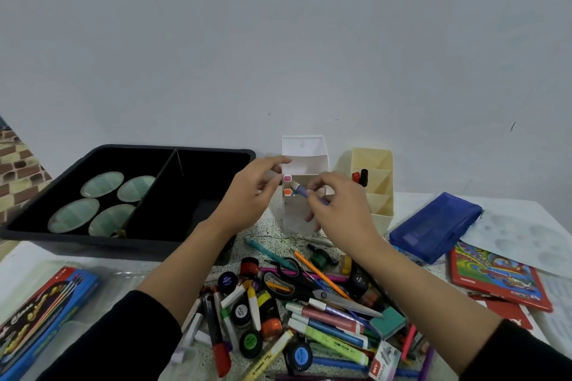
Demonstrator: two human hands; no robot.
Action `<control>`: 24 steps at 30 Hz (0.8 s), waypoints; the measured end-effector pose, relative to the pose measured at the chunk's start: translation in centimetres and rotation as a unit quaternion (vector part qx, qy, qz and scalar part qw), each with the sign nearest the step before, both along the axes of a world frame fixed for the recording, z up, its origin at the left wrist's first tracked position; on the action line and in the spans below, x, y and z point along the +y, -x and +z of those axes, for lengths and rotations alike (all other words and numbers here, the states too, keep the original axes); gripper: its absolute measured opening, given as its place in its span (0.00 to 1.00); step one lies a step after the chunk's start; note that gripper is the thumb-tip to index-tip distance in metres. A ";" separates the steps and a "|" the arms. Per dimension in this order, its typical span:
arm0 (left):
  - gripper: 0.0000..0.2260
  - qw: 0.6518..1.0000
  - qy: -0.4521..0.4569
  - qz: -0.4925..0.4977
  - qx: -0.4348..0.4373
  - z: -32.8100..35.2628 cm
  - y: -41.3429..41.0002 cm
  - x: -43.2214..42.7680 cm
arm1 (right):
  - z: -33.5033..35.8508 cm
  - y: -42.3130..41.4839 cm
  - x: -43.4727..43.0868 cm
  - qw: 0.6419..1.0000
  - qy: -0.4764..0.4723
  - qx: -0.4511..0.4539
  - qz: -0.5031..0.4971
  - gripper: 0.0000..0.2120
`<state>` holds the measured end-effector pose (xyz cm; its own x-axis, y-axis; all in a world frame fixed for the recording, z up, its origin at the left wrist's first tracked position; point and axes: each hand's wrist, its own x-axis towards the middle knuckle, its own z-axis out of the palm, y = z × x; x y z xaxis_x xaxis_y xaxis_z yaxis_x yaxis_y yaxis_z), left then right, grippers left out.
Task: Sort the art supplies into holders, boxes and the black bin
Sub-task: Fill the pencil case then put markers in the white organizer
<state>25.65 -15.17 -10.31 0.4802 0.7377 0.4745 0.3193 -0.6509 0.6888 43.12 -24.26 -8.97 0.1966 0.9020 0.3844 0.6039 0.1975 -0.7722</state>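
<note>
A purple marker (310,197) is pinched between the thumb and curled fingers of the right hand (337,206), its white end tilted up and to the left, right in front of the white holder (305,161) that stands upright at the back of the table (507,219). The left hand (249,193) is raised just beside the holder's left edge, with the forefinger stretched towards its top. Two small marker ends, one pink (287,178) and one orange (288,192), are seen at that hand's fingertips (whether they are gripped by it or merely lie behind it cannot be told). A cream holder (376,195) with slanted compartments is set just right of the white one, and a red and a black marker (361,177) are lodged in its upper compartment. The black bin (133,238) is placed to the left, split by a divider, and four round lidded pots (102,184) are held in its left half. The near part of the table is covered by a loose heap of markers, paint pots and black-handled scissors (295,283). A blue pouch (433,226) and a red patterned box (495,277) are laid to the right, and a red and blue box (40,315) to the near left.
</note>
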 end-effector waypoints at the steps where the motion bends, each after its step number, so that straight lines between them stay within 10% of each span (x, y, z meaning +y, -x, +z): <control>1: 0.14 1.000 -0.001 0.000 -0.002 0.1 0.0 0.0 | 0.1 0.3 0.3 1.000 -0.003 0.010 -0.004 0.06; 10: 0.10 1.000 0.019 0.004 -0.007 0.6 0.2 -0.2 | -0.8 1.2 1.5 0.978 0.064 0.192 0.048 0.07; 18: 0.08 0.998 0.049 -0.016 -0.031 0.8 0.1 0.0 | -2.6 1.5 1.8 0.994 -0.062 -0.089 -0.017 0.14; 24: 0.06 0.998 0.057 -0.027 -0.011 0.8 0.2 0.4 | -3.3 2.2 2.6 0.997 -0.051 -0.037 -0.045 0.14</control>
